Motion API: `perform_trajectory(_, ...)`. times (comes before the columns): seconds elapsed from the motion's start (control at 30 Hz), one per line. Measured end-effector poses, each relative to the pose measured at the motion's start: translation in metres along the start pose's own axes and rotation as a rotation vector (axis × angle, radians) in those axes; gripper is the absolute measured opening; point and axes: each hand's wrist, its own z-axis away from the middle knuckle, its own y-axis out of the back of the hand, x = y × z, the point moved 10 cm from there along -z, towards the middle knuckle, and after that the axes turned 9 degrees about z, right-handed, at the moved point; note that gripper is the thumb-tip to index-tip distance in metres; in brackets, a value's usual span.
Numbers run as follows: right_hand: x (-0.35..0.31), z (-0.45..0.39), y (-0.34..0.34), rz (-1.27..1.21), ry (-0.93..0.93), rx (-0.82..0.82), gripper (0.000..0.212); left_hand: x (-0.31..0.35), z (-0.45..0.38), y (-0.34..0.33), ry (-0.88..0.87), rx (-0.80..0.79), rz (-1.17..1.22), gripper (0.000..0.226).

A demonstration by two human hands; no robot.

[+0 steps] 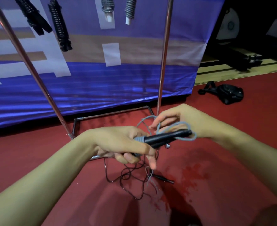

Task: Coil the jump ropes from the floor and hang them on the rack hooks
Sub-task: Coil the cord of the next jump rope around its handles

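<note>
Your left hand (pixel 123 144) grips the black handles (pixel 165 137) above the floor (pixel 232 160) while your right hand (pixel 180 121) pinches grey rope (pixel 190 128) loops; trailing slack may snag the black rope (pixel 128 178) tangled below.

A gym or sports hall: red sports floor (pixel 232 144), metal rack (pixel 164 46) hung with coiled jump ropes (pixel 61 26)

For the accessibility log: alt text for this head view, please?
A left hand grips two black handles while the right hand loops grey rope around them. A dark rope lies tangled on the red floor, and coiled ropes hang on the rack behind.
</note>
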Motion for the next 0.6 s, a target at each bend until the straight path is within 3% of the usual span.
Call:
perform_trajectory(0.1, -0.014, 0.001, -0.006, -0.158, 0.061, -0.009, 0.028, -0.009, -0.005, -0.002, 0.03, -0.01, -0.066, 0.005)
perform_trajectory(0.27, -0.011, -0.002, -0.021, -0.491, -0.042, 0.04, 0.022, -0.007, -0.012, -0.011, 0.044, -0.058, -0.232, 0.008)
perform_trajectory(0.43, -0.006, -0.002, -0.025, -0.937, -0.21, 0.152, 0.031, -0.01, -0.017, -0.003, 0.071, 0.009, -0.297, 0.013)
perform_trajectory(0.53, -0.004, -0.004, -0.021, -0.973, -0.242, 0.185, 0.009, -0.015, -0.018, 0.008, 0.101, 0.081, -0.288, 0.012)
perform_trajectory(0.6, -0.005, -0.004, -0.015, -0.933, -0.233, 0.183, 0.012, -0.02, -0.021, 0.014, 0.141, 0.131, -0.334, 0.013)
